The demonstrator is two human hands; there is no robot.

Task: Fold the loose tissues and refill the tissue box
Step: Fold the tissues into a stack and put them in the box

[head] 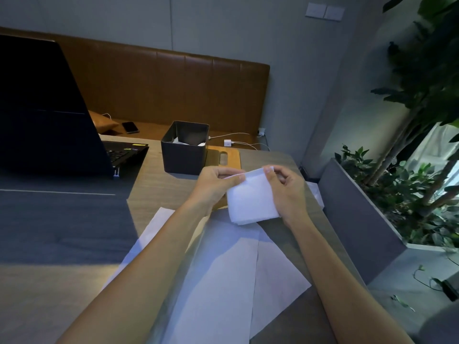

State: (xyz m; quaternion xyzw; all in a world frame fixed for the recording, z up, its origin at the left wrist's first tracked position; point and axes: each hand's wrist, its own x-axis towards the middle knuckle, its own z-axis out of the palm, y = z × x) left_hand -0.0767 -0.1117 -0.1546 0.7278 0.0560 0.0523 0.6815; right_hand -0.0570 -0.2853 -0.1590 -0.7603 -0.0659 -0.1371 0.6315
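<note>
A folded white tissue [250, 199] hangs in the air above the table, held at its top edge by both hands. My left hand [216, 184] pinches the upper left corner, and my right hand [285, 192] pinches the upper right corner. Beyond the hands stands the dark open tissue box [183, 155], with some white tissue showing inside. Its wooden lid [228, 157] with an oval slot lies flat to the box's right. Several loose unfolded tissues [223, 269] are spread on the table under my forearms.
An open black laptop [49, 108] stands at the left on the wooden table [159, 189]. A brown bench behind holds a phone [130, 127] and a white charger [228, 142] with cable. A grey planter [360, 219] with plants stands at the right.
</note>
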